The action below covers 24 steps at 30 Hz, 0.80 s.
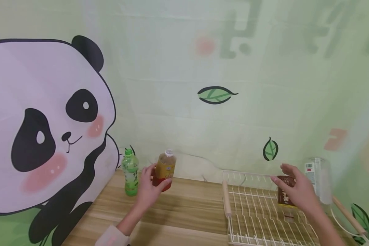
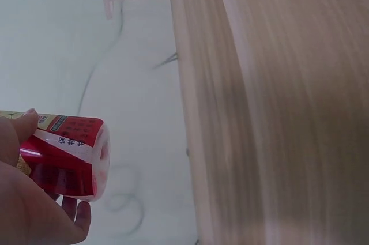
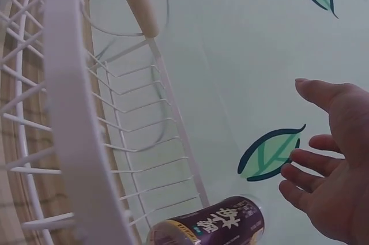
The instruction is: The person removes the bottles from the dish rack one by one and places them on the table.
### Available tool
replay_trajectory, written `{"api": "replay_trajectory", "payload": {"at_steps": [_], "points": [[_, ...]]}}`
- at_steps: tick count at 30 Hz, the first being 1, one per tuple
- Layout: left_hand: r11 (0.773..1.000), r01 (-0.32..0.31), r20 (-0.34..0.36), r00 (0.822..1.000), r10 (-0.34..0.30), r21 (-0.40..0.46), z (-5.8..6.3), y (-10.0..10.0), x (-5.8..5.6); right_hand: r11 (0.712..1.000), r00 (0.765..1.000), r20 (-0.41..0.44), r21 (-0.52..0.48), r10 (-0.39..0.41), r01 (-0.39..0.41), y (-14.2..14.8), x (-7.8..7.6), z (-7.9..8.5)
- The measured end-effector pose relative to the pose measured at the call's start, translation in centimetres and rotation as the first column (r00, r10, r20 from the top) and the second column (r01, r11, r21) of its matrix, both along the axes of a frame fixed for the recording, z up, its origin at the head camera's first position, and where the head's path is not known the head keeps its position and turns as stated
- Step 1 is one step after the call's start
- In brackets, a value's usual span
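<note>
My left hand (image 1: 149,186) grips a plastic bottle (image 1: 166,167) with a white cap and a yellow-and-red label, holding it upright above the table. In the left wrist view the red lower end of that bottle (image 2: 66,161) shows between thumb and fingers. On the right, my right hand (image 1: 299,189) is spread over the wire rack, its fingers apart. Behind it in the head view is a bottle with a dark brown label (image 1: 283,194), standing in the rack. The right wrist view shows that dark bottle (image 3: 222,222) separate from the hand (image 3: 340,164).
A green bottle (image 1: 130,174) stands left of my left hand. The white wire rack (image 1: 246,208) with wooden handles (image 1: 226,198) takes up the right side of the wooden table (image 1: 184,208). Clear plastic bottles (image 1: 321,181) stand at its far right. A printed cloth hangs behind.
</note>
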<state>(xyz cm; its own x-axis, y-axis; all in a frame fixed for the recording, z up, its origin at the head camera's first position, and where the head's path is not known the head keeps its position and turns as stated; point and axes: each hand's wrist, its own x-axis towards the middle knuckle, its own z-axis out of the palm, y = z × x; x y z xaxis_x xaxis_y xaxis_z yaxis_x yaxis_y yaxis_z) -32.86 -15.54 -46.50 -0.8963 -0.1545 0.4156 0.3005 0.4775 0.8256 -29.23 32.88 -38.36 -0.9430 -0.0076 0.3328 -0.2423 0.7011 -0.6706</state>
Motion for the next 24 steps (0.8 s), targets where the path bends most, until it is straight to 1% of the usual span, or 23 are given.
{"api": "replay_trajectory", "payload": {"at_steps": [4, 7, 11, 13, 18, 20, 24], "points": [[0.999, -0.035, 0.029, 0.999, 0.035, 0.004, -0.6, -0.5, -0.2, 1.0, 1.0, 0.023, -0.026, 0.011, -0.01, 0.0, 0.0, -0.5], [0.999, -0.049, 0.036, 0.998, 0.049, 0.0, -1.0, -0.7, -0.4, 1.0, 0.999, 0.044, -0.022, 0.016, -0.015, 0.2, -0.2, -0.8], [0.998, -0.062, 0.036, 0.997, 0.062, -0.001, -1.6, -1.0, -0.7, 1.0, 0.995, 0.097, -0.018, 0.018, -0.016, 0.4, -0.4, -1.3], [0.998, -0.066, 0.051, 0.997, 0.066, 0.004, -2.0, -1.1, -0.8, 1.0, 0.993, 0.115, -0.023, 0.017, -0.015, 0.4, -0.5, -1.6], [0.997, -0.073, 0.105, 0.992, 0.07, 0.027, -2.8, -1.3, -1.0, 0.999, 0.993, 0.121, -0.046, 0.017, -0.012, 0.4, -0.8, -2.5], [0.996, -0.076, 0.112, 0.991, 0.071, 0.04, -3.0, -1.4, -1.1, 0.999, 0.992, 0.122, -0.051, 0.019, -0.013, 0.4, -1.0, -2.7], [0.996, -0.079, 0.112, 0.991, 0.073, 0.049, -3.3, -1.5, -1.4, 1.0, 0.993, 0.121, -0.025, 0.013, -0.01, 0.4, -1.3, -3.1]]}}
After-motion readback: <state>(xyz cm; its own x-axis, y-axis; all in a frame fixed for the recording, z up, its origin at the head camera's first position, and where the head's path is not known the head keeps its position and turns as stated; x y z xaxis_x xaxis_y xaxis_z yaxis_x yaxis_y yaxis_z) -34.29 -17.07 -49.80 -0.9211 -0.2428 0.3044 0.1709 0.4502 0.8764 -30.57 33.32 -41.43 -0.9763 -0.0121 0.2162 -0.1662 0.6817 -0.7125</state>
